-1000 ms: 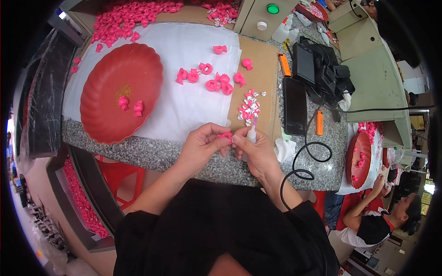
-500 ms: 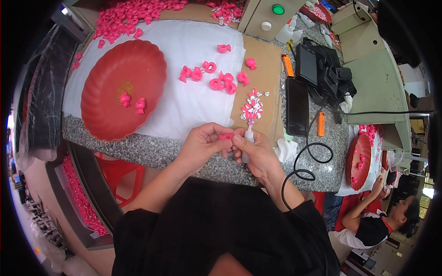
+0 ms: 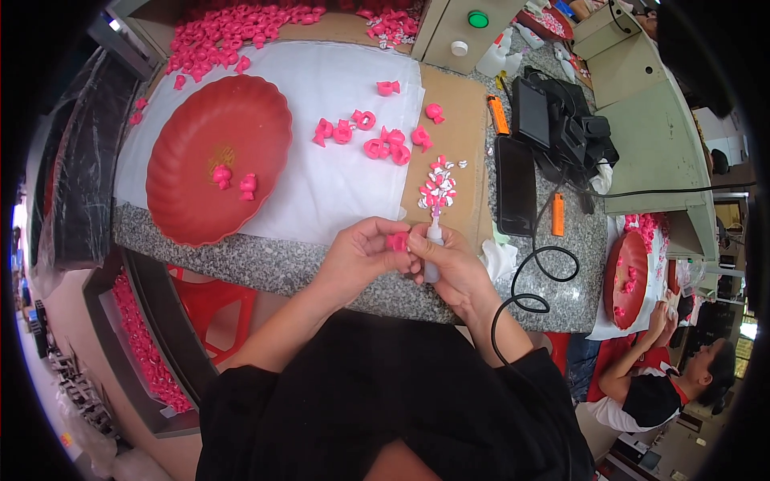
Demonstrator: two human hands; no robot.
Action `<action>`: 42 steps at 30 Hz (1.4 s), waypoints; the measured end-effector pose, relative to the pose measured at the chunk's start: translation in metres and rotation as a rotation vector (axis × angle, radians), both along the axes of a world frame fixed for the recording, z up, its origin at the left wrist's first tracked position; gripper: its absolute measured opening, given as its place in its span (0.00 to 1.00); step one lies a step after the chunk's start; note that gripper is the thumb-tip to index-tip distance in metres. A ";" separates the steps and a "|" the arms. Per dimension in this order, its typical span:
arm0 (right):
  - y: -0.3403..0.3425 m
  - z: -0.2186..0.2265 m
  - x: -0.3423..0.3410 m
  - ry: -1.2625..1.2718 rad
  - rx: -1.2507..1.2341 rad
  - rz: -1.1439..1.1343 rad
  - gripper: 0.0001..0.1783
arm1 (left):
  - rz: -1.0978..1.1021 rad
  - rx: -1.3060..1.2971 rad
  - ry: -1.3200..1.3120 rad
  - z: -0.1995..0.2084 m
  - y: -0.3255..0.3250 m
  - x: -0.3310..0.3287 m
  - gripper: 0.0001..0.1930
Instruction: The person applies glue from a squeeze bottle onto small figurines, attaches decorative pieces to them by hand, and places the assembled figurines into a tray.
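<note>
Fingers (image 3: 383,237) — one pink piece (image 3: 398,241), one small bottle (image 3: 433,255)

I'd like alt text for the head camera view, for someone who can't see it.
Seen from above, a person's left hand pinches a small pink piece while the right hand holds a small white bottle against it, over the edge of a granite counter. Behind lie a red dish with two pink pieces, more scattered on a white sheet, and a dark phone.
</note>
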State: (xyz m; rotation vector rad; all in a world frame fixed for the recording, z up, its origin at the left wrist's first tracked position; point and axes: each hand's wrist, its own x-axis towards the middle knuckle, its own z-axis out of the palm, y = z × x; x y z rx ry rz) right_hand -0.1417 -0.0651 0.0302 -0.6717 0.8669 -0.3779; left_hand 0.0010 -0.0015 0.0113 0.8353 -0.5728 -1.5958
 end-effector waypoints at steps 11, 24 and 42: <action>-0.014 0.004 -0.013 -0.077 0.056 -0.105 0.13 | -0.075 0.086 0.254 -0.013 0.006 0.011 0.19; -0.021 0.002 -0.019 -0.145 -0.009 -0.112 0.11 | 0.798 -0.086 -1.994 0.036 0.001 0.102 0.15; -0.019 -0.002 -0.021 -0.190 -0.118 -0.237 0.12 | 0.148 -0.132 -1.240 0.015 -0.045 0.042 0.16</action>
